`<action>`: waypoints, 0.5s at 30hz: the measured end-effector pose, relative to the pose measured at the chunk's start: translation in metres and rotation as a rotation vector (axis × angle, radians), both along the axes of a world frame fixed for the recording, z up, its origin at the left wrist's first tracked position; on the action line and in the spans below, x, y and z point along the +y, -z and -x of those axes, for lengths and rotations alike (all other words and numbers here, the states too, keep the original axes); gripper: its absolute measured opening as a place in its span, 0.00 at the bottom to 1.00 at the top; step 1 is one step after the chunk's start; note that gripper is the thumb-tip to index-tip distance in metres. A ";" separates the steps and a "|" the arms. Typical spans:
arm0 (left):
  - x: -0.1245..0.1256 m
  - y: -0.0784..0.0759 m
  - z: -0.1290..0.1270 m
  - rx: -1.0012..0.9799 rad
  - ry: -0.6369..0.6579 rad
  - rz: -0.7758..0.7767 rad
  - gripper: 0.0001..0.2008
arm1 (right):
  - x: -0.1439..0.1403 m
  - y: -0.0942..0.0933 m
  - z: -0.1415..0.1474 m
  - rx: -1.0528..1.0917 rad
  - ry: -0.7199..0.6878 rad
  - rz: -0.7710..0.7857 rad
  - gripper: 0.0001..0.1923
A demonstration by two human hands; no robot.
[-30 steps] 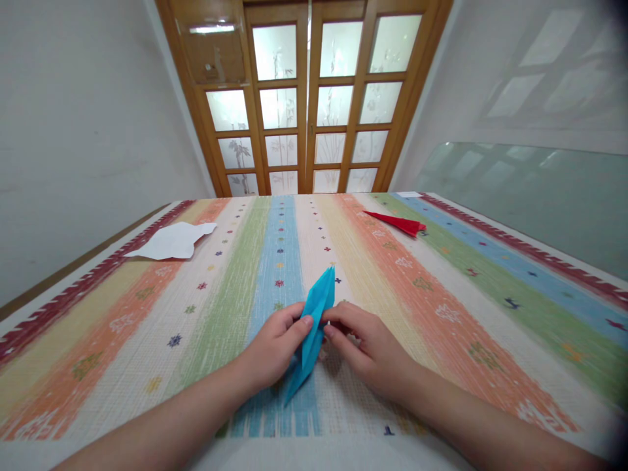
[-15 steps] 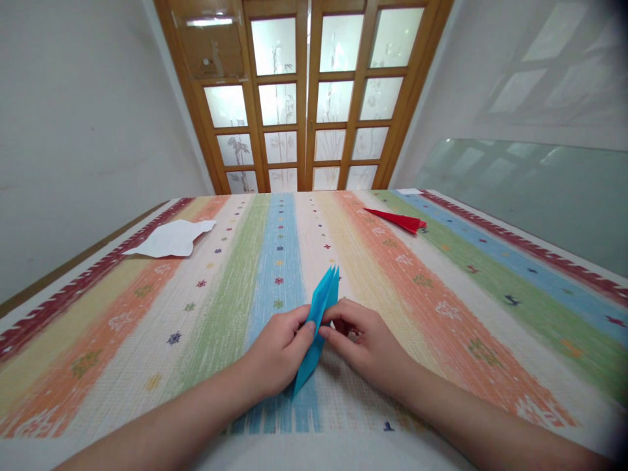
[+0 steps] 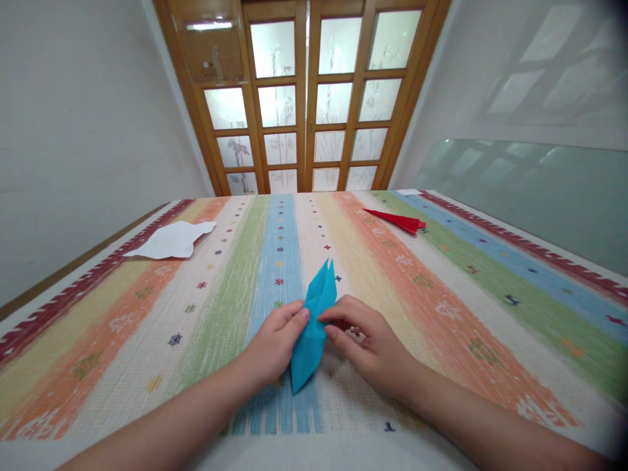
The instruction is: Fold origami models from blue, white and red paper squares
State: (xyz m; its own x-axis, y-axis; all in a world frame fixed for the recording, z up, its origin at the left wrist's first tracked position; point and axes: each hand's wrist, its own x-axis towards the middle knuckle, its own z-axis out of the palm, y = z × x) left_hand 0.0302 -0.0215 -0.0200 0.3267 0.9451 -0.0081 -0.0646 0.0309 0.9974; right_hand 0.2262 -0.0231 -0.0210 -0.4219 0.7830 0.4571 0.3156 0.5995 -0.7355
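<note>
so it's a table (image 3: 210, 327) under a striped cloth, little stars and flowers printed between the bands. over on the left there's a pale sheet of paper (image 3: 169, 242) with a wavy edge, lying near the table's left side and well apart from the hands. next along, the left hand (image 3: 279, 343) is clamped on the blue folded paper (image 3: 310, 343), thumb on the near face, the other fingers mostly hidden. that blue piece is right between the two hands near the front of the table, long and thin, tilted, with two sharp points at the top. way behind it are wooden doors (image 3: 308, 134) with frosted panes. the right hand (image 3: 373, 343) has its index fingertip touching the blue paper's right edge, thumb a bit apart from it; can't tell if it's actually gripping. farther right and back, a red folded paper (image 3: 397, 221) lies with its narrow tip toward the left.
</note>
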 end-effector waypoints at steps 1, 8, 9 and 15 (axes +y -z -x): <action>0.001 -0.001 0.000 -0.045 0.001 0.049 0.16 | 0.000 0.000 -0.001 -0.008 -0.006 -0.027 0.08; 0.006 0.003 0.001 -0.243 0.042 0.251 0.19 | 0.001 0.003 0.000 -0.028 -0.020 0.011 0.13; 0.006 0.004 0.001 -0.247 0.060 0.255 0.19 | 0.001 0.004 0.000 -0.008 -0.012 0.048 0.12; 0.010 0.003 0.005 0.005 -0.007 -0.004 0.16 | 0.003 0.007 0.003 0.106 0.060 0.263 0.09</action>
State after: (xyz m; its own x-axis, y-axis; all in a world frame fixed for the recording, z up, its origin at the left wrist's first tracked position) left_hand 0.0249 -0.0111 -0.0235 0.3203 0.9473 -0.0060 -0.0603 0.0267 0.9978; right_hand 0.2233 -0.0201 -0.0280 -0.3321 0.9025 0.2742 0.2581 0.3666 -0.8939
